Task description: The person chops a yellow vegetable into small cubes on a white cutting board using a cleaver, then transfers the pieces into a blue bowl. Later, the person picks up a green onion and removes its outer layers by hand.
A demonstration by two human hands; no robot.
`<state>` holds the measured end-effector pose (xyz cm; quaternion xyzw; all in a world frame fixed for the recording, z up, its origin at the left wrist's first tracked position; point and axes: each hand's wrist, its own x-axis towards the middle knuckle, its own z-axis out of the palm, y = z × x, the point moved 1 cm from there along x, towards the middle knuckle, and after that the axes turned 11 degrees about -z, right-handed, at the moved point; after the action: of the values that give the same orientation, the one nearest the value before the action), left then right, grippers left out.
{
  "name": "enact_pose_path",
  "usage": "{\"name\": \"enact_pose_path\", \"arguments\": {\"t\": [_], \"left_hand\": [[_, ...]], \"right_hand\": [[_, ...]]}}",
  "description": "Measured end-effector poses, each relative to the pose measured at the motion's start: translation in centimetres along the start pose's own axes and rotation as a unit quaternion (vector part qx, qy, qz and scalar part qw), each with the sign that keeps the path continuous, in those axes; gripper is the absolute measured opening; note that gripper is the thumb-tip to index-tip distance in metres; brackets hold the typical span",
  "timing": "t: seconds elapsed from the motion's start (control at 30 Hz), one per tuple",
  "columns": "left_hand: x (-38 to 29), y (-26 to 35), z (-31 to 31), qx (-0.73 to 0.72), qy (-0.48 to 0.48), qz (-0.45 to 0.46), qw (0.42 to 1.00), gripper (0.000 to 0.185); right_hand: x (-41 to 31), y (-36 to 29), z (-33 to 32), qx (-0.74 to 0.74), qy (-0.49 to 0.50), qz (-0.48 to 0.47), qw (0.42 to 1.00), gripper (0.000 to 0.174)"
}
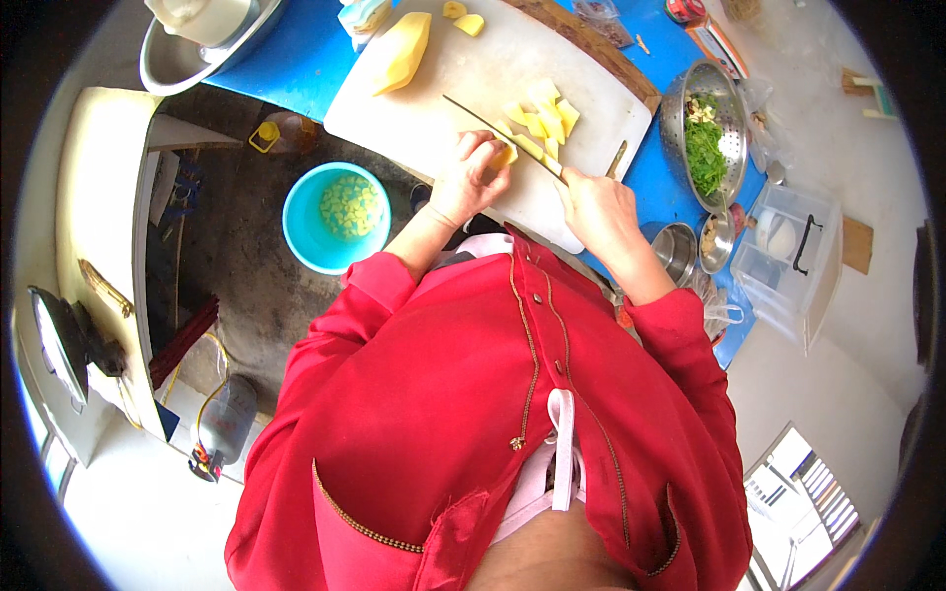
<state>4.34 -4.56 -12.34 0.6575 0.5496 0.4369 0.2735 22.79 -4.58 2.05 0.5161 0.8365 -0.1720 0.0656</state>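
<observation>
My right hand (pixel 604 216) grips a kitchen knife (pixel 473 114) at its handle end, the blade slanting up and left over a white cutting board (pixel 414 125). With bent fingers, my left hand (pixel 469 177) holds a piece of peeled yellow potato (pixel 505 156) against the board, close beside the blade. Several cut potato chunks (pixel 548 118) lie just beyond the knife, and some touch its far side. A large peeled potato (pixel 405 53) rests at the board's far left. Two small potato pieces (pixel 468 25) are near its far edge.
On the blue tabletop (pixel 277 63), a steel colander (pixel 669 122) with chopped greens, small steel bowls (pixel 674 255) and a clear plastic box (pixel 787 244) stand right. A turquoise bucket (pixel 299 225) with cut pieces is lower left. A metal basin (pixel 154 63) sits far left.
</observation>
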Motion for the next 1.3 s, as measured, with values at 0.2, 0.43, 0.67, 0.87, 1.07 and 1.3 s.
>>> {"name": "enact_pose_path", "arguments": {"t": [0.2,0.43,0.67,0.87,1.07,1.3], "left_hand": [[0.1,0.1,-0.1,0.009,-0.003,-0.003,1.000,0.035],[-0.3,0.0,-0.5,0.015,0.000,-0.018,1.000,0.036],[-0.3,-0.2,-0.5,0.016,-0.012,-0.016,1.000,0.036],[-0.1,0.0,-0.7,0.020,-0.019,-0.012,1.000,0.036],[0.2,0.2,-1.1,0.004,-0.026,0.001,1.000,0.034],[0.0,-0.2,-1.4,-0.019,-0.028,0.000,0.999,0.031]], "right_hand": [[3.8,1.0,2.8,0.040,0.021,0.007,0.999,0.026],[1.6,1.5,1.2,0.112,0.021,0.082,0.990,0.033],[-0.5,0.3,0.6,0.128,0.000,0.071,0.989,0.029],[2.1,0.9,2.9,0.166,-0.011,0.088,0.982,0.031],[3.6,2.6,5.6,0.222,0.047,0.108,0.968,0.037],[-0.1,0.3,0.4,0.071,0.036,0.031,0.996,0.025]]}}
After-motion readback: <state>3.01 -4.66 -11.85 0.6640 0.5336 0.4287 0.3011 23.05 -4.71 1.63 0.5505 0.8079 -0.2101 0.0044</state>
